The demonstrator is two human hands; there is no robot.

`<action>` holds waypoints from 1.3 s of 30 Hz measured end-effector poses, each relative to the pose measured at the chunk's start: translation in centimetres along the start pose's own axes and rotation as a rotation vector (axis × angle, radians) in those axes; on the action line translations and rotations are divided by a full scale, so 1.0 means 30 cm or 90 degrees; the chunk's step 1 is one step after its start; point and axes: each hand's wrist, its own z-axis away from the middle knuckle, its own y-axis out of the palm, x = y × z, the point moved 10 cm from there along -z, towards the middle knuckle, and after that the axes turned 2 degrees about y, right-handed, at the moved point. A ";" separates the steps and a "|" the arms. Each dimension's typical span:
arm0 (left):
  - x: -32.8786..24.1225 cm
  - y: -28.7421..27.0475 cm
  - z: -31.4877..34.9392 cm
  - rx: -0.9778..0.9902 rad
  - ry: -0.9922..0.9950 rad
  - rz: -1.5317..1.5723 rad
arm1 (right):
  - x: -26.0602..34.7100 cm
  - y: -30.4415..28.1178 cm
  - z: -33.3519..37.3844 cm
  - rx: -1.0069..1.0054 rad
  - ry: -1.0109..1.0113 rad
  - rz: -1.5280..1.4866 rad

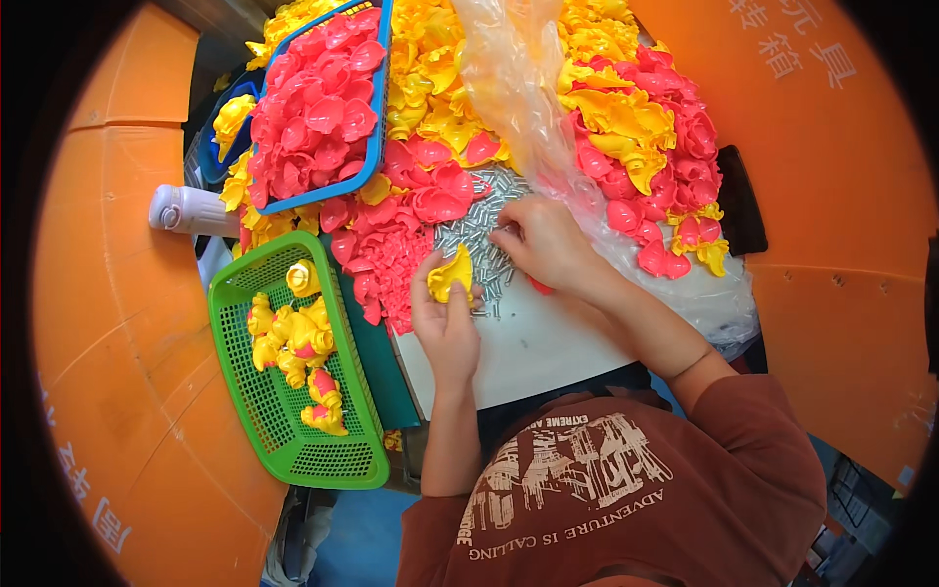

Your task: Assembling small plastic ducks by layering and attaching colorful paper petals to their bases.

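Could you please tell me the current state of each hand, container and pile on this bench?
Left hand: closed around a yellow plastic piece.
Right hand: fingertips down in the pile of small grey metal pins.
Green basket: partly filled with assembled yellow and pink pieces.
Blue tray: heaped with pink pieces.
Clear plastic bag: open, lying crumpled over the pile.
White bottle: lying on its side.

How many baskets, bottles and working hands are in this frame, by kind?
Green basket: 1, holding assembled yellow-and-pink pieces
Blue basket: 1, filled with pink shells
White bottle: 1, lying on its side
Hands: 2, the left hand with a grip on a yellow shell, the right hand at the small grey pins
Total: 5
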 end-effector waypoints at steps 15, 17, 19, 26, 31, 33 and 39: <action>0.047 -0.019 -0.006 -0.010 0.026 -0.078 | 0.015 0.041 -0.011 0.061 0.050 -0.238; 0.046 -0.008 -0.007 0.001 0.043 -0.091 | 0.051 0.071 0.023 0.138 0.115 -0.545; 0.030 0.010 -0.003 0.015 0.062 -0.103 | 0.091 0.084 0.048 0.152 0.115 -0.582; -0.032 0.040 0.018 0.030 0.071 -0.078 | 0.129 0.063 0.063 0.140 0.011 -0.545; -0.045 0.047 0.027 0.028 0.053 -0.089 | 0.159 0.031 0.068 0.117 -0.056 -0.430; -0.031 0.041 0.027 0.027 0.049 -0.082 | 0.168 0.019 0.071 0.109 -0.063 -0.404; -0.041 0.059 0.032 0.042 0.028 -0.080 | 0.207 -0.006 0.059 0.065 -0.175 -0.270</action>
